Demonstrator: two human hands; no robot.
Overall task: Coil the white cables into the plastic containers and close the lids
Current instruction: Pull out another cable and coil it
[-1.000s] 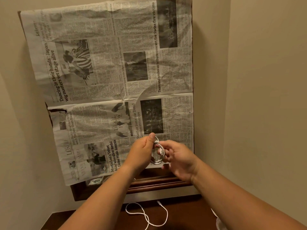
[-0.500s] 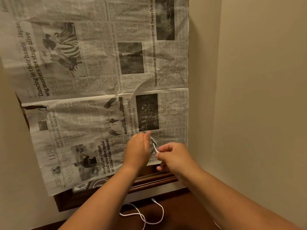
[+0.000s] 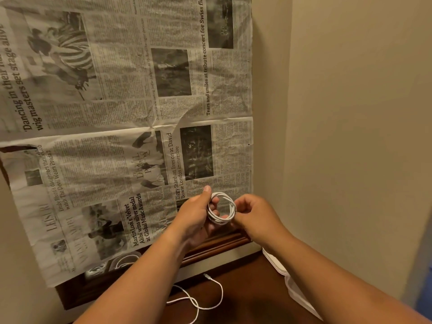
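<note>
Nearest me: dark wood surface (image 3: 252,288). A loose cable (image 3: 198,299), white, lies on it uncoiled, with its connector end pointing toward the wall. It runs under my left forearm, so I can't tell if it's a separate cable or the tail of the one in hand. There's a white item (image 3: 275,263) at the surface's right edge, against the wall; can't identify it.

Above the surface, both hands hold up one coil (image 3: 222,208) of white cable, a few tidy loops.
- Left hand (image 3: 196,216): fingers curled through the ring, thumb up along its left side, clamped on it.
- Right hand (image 3: 254,213): fingers closed, pinching the ring's right side.

The coil is in the air and touches nothing but the hands.

Further back, lower left, under the paper's bottom edge: two round clear containers (image 3: 126,259), each with white loops inside. I can't tell if the lids are on, or if this is a reflection.

Behind them a wooden frame (image 3: 217,246) is mostly covered by newspaper (image 3: 117,101), then a beige wall (image 3: 350,113).

My read on progress: about mid-task. Two cables look packed, and this coil is wound but not yet in a container. I see no empty container in view. What's left: seat this coil, close its lid, deal with the loose cable, and confirm the other lids.
</note>
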